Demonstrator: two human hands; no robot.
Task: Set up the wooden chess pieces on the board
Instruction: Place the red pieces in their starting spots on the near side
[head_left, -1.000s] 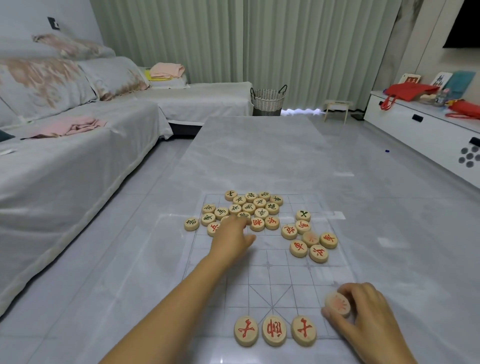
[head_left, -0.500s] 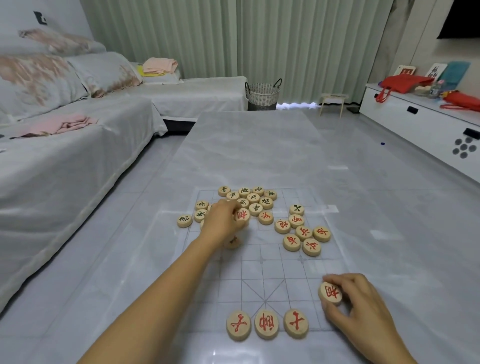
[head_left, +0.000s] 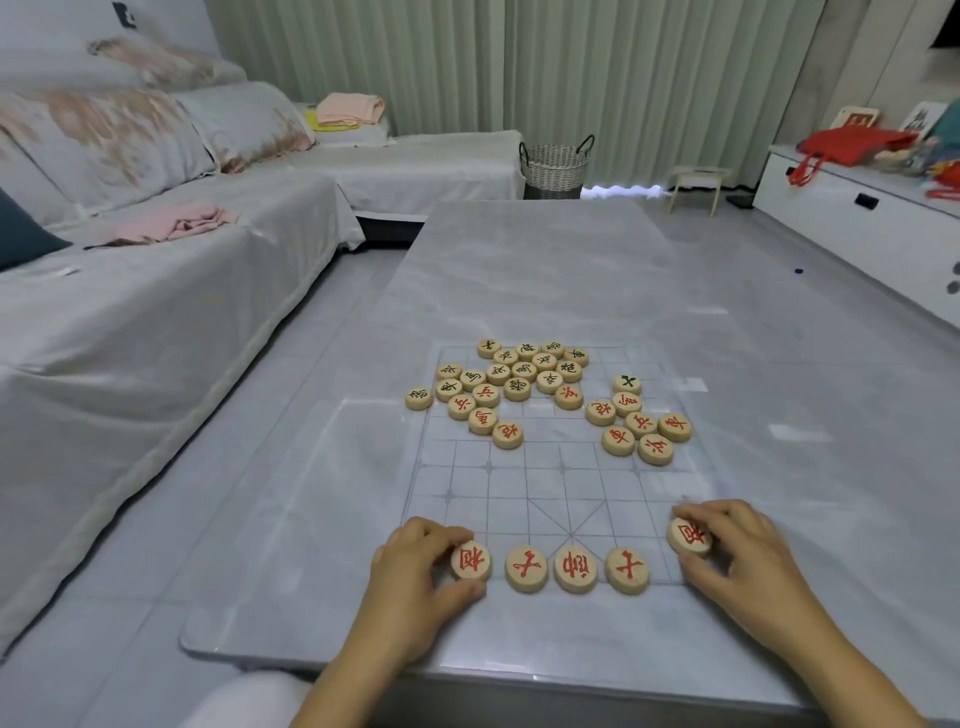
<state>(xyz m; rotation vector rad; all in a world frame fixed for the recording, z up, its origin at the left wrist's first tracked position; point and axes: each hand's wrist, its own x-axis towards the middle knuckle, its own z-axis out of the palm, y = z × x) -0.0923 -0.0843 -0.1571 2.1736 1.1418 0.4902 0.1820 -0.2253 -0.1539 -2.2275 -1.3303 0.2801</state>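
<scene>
The pale grey marble-patterned surface (head_left: 545, 270) carries a clear rectangular board printed with thin grid lines (head_left: 519, 493). Toward 11 o'clock on the board lies a large loose cluster of round wooden chess discs (head_left: 517, 388), black and red lettering mixed. A smaller cluster of mostly red-lettered discs (head_left: 640, 423) lies toward 1 o'clock, apart from it. At 7 o'clock the left hand (head_left: 415, 577) curls fingers and thumb round one disc, and at 5 o'clock the right hand (head_left: 743, 561) pinches another. Between them, at 6 o'clock, a row of three red-lettered wooden discs (head_left: 575, 570) lies along the near edge line. The left hand's red-lettered disc (head_left: 470, 560) sits in line just beside the row's left end. The right hand's red-lettered disc (head_left: 689, 535) is tilted near its right end.
</scene>
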